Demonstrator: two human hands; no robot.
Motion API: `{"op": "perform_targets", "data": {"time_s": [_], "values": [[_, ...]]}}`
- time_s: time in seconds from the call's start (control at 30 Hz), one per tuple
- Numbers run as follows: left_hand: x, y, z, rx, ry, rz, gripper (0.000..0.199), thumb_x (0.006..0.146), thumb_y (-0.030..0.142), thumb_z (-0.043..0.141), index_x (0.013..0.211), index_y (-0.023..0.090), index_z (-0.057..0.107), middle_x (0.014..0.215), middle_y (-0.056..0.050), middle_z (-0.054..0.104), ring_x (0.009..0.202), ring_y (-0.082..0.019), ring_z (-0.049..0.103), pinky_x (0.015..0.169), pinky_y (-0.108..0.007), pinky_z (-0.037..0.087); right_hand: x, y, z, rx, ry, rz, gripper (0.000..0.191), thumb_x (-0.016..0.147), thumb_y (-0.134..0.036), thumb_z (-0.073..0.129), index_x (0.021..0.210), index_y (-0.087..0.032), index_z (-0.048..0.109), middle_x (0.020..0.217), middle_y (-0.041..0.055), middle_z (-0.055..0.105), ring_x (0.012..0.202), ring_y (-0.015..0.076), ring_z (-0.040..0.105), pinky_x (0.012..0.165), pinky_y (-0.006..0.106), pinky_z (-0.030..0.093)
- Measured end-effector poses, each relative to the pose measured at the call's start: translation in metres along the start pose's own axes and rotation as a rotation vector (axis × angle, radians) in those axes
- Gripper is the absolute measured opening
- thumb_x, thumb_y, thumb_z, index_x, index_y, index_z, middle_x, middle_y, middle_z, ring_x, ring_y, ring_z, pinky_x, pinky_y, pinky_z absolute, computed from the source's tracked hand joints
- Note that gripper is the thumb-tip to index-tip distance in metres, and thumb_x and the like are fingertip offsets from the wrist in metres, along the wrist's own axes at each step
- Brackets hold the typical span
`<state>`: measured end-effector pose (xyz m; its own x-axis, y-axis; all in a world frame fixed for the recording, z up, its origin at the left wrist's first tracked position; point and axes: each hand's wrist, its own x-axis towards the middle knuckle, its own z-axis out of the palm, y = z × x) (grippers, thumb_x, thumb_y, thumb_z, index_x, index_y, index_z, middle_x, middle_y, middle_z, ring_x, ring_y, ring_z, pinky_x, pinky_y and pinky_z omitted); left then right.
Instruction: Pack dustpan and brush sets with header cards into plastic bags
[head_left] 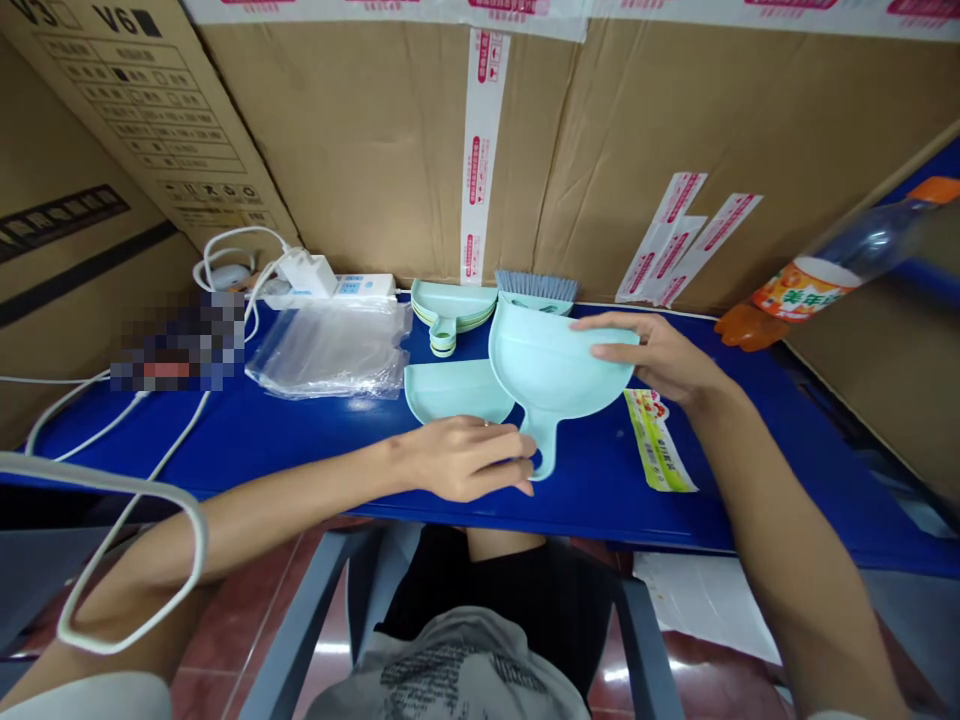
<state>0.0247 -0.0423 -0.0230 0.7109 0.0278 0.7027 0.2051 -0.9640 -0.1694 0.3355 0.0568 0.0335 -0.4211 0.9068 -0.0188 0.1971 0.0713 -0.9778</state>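
Observation:
A light teal dustpan (562, 365) is raised over the blue table, its handle pointing down toward me. My right hand (652, 355) grips its right side, fingers on the near face. My left hand (476, 460) is closed by the handle, fingertips at its edge near the hole; whether it pinches the handle or something small is hidden. Behind my left hand, another teal dustpan (454, 390) lies on the table. Farther back sits a stack of dustpans (452, 308), and a brush with grey bristles (536, 287) is partly hidden behind the raised dustpan.
Clear plastic bags (334, 345) lie at the left, near a power strip (364, 287) and white cables. A green and yellow packet (660, 440) lies right of centre. An orange drink bottle (817, 280) is at the far right. Cardboard (375, 150) walls the back.

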Motion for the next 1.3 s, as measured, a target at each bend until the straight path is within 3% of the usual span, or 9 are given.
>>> {"op": "perform_targets", "data": {"time_s": [0.1, 0.17, 0.3, 0.43, 0.83, 1.0, 1.1, 1.2, 1.3], "values": [[-0.007, -0.014, 0.001, -0.084, -0.047, -0.212, 0.038, 0.116, 0.048, 0.054, 0.135, 0.017, 0.062, 0.123, -0.014, 0.072, 0.093, -0.019, 0.076, 0.073, -0.031, 0.067, -0.006, -0.003, -0.026, -0.088, -0.048, 0.072, 0.066, 0.07, -0.043, 0.101, 0.131, -0.025, 0.083, 0.101, 0.0073, 0.085, 0.08, 0.0239, 0.08, 0.069, 0.035, 0.066], [-0.016, -0.031, 0.001, -0.113, -0.182, -0.417, 0.047, 0.117, 0.052, 0.049, 0.145, 0.015, 0.059, 0.139, -0.021, 0.068, 0.12, -0.029, 0.075, 0.095, -0.043, 0.068, -0.007, -0.003, -0.043, -0.161, -0.078, 0.108, 0.076, 0.067, -0.044, 0.101, 0.139, -0.027, 0.081, 0.101, 0.008, 0.086, 0.08, 0.0273, 0.082, 0.066, 0.037, 0.067], [-0.039, -0.059, 0.005, -0.185, -0.55, -0.603, 0.073, 0.114, 0.06, 0.051, 0.169, 0.013, 0.044, 0.177, -0.029, 0.04, 0.165, -0.043, 0.041, 0.132, -0.064, 0.039, -0.006, 0.006, -0.061, -0.297, -0.154, 0.181, 0.058, 0.066, -0.05, 0.1, 0.117, -0.025, 0.088, 0.102, 0.0103, 0.087, 0.081, 0.0298, 0.083, 0.063, 0.037, 0.069], [-0.05, -0.067, 0.004, -0.282, -0.712, -0.614, 0.084, 0.112, 0.065, 0.052, 0.18, 0.023, 0.026, 0.188, -0.019, 0.02, 0.175, -0.04, 0.014, 0.139, -0.064, 0.022, -0.006, 0.009, -0.059, -0.344, -0.224, 0.217, 0.049, 0.073, -0.05, 0.097, 0.114, -0.026, 0.088, 0.098, 0.0072, 0.086, 0.074, 0.0256, 0.08, 0.058, 0.034, 0.067], [-0.044, -0.066, 0.0, -0.309, -0.585, -0.565, 0.088, 0.106, 0.051, 0.069, 0.179, 0.024, 0.03, 0.175, -0.023, 0.045, 0.162, -0.042, 0.042, 0.129, -0.065, 0.04, -0.003, 0.008, -0.025, -0.546, -0.398, 0.288, 0.046, 0.072, -0.063, 0.093, 0.091, -0.022, 0.085, 0.079, 0.0022, 0.079, 0.062, 0.0183, 0.067, 0.047, 0.026, 0.043], [-0.04, -0.064, -0.006, -0.316, -0.628, -0.542, 0.064, 0.11, 0.042, 0.063, 0.172, 0.035, 0.048, 0.179, -0.018, 0.042, 0.165, -0.044, 0.039, 0.127, -0.07, 0.04, 0.001, 0.019, -0.016, -0.905, -0.355, 0.145, 0.035, 0.072, -0.058, 0.092, 0.073, -0.024, 0.082, 0.074, 0.0031, 0.076, 0.074, 0.0243, 0.072, 0.064, 0.032, 0.051], [-0.039, -0.064, -0.007, -0.316, -0.636, -0.531, 0.064, 0.109, 0.037, 0.064, 0.171, 0.036, 0.049, 0.181, -0.016, 0.039, 0.167, -0.042, 0.036, 0.129, -0.068, 0.039, -0.001, 0.021, 0.0, -1.064, -0.139, -0.069, 0.044, 0.076, -0.052, 0.09, 0.11, -0.024, 0.087, 0.103, 0.0092, 0.079, 0.091, 0.0301, 0.076, 0.084, 0.042, 0.06], [-0.039, -0.064, -0.006, -0.311, -0.627, -0.512, 0.065, 0.109, 0.036, 0.065, 0.171, 0.034, 0.049, 0.181, -0.015, 0.039, 0.168, -0.041, 0.035, 0.132, -0.066, 0.036, -0.004, 0.024, 0.027, -1.045, -0.058, -0.265, 0.072, 0.093, -0.053, 0.078, 0.16, -0.029, 0.063, 0.144, 0.0147, 0.066, 0.092, 0.0259, 0.076, 0.093, 0.048, 0.063], [-0.04, -0.064, -0.005, -0.315, -0.608, -0.508, 0.065, 0.108, 0.035, 0.066, 0.17, 0.034, 0.051, 0.181, -0.016, 0.039, 0.168, -0.041, 0.036, 0.132, -0.067, 0.036, -0.001, 0.031, 0.053, -1.155, -0.086, -0.361, 0.056, 0.104, -0.044, 0.067, 0.158, -0.031, 0.065, 0.16, 0.0166, 0.052, 0.088, 0.0245, 0.077, 0.087, 0.05, 0.065]]}}
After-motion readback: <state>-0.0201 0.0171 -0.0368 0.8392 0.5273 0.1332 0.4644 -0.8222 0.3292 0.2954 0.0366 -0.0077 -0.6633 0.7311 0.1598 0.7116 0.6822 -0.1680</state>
